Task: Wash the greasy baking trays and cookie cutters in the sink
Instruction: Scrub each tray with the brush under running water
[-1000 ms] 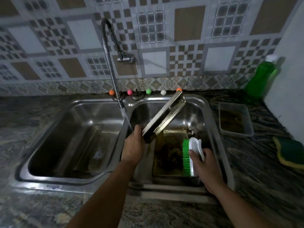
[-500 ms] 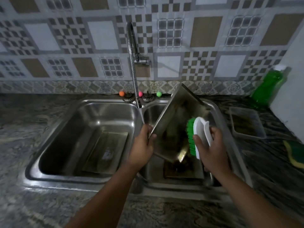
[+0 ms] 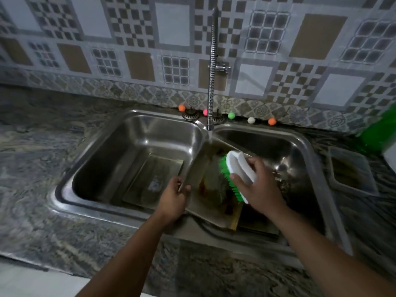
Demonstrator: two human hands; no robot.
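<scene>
A greasy metal baking tray [image 3: 211, 203] leans tilted across the divider of the double sink [image 3: 90, 168], its brown-stained inside facing up. My left hand [image 3: 174, 197] grips its left edge. My right hand [image 3: 260, 185] holds a white scrub brush with green bristles [image 3: 236, 175], and the bristles lie against the tray's inside. Water runs from the tap [image 3: 211, 82] onto the tray's upper end. A second tray [image 3: 153, 182] lies flat in the left basin. Another tray [image 3: 260, 229] shows partly under the held one in the right basin.
A clear plastic container [image 3: 351, 174] sits on the stone counter right of the sink, with a green bottle [image 3: 377, 133] behind it. Small coloured balls [image 3: 231, 115] line the sink's back rim. The tiled wall rises just behind.
The held tray went from steeply upright over the right basin to a flatter tilt across the divider. The brush came up from the basin onto the tray's inside. My view shifted left.
</scene>
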